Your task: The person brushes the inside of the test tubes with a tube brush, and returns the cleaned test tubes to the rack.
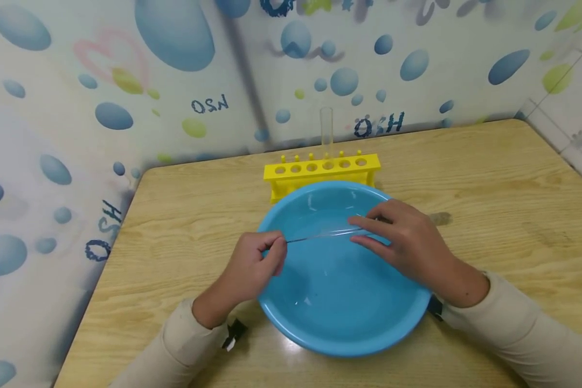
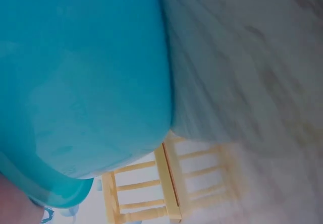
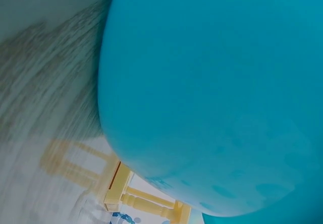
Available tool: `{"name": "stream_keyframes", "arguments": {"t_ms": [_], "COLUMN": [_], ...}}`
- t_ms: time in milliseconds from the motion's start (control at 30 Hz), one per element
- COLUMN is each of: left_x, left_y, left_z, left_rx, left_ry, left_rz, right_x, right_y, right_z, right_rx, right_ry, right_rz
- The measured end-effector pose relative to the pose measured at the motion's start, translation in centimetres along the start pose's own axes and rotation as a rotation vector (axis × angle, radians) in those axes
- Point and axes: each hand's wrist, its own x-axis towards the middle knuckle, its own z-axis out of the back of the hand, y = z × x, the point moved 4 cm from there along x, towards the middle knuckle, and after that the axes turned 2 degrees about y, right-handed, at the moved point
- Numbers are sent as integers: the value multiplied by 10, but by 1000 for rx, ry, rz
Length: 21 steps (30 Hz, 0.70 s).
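Over a blue plastic basin (image 1: 341,302), my left hand (image 1: 254,264) pinches the end of a thin dark wire rod (image 1: 298,240) between thumb and curled fingers. The rod runs right into a clear glass test tube (image 1: 337,233), held almost level above the basin. My right hand (image 1: 407,237) grips the tube's other end between its thumb and fingers, which hide that end. Both wrist views mostly show the basin's outer wall (image 2: 91,82); a blurred edge of the left hand (image 2: 17,204) shows at the lower left corner of its view.
Behind the basin stands a yellow test tube rack (image 1: 296,171) with a row of holes and pegs. Another clear test tube (image 1: 326,129) stands upright in it. The wooden table (image 1: 189,215) meets a wall (image 1: 252,70) patterned with bubbles.
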Motion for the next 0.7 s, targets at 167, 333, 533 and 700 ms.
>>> {"name": "stream_keyframes", "arguments": {"t_ms": [167, 333, 533, 700], "left_x": [0, -2, -5, -7], "left_y": [0, -4, -17, -27], "left_z": [-1, -5, -7, -9], "left_rx": [8, 233, 602, 819], "left_ry": [-9, -22, -25, -34], "left_rz": [-13, -58, -166, -282], "right_x": [-1, -2, -1, -1], "right_y": [0, 0, 0, -1], "right_z": [0, 1, 1, 2], "right_rx": [6, 7, 17, 39], "right_ry": [10, 29, 36, 38], "right_rz": [-3, -34, -59, -76]}}
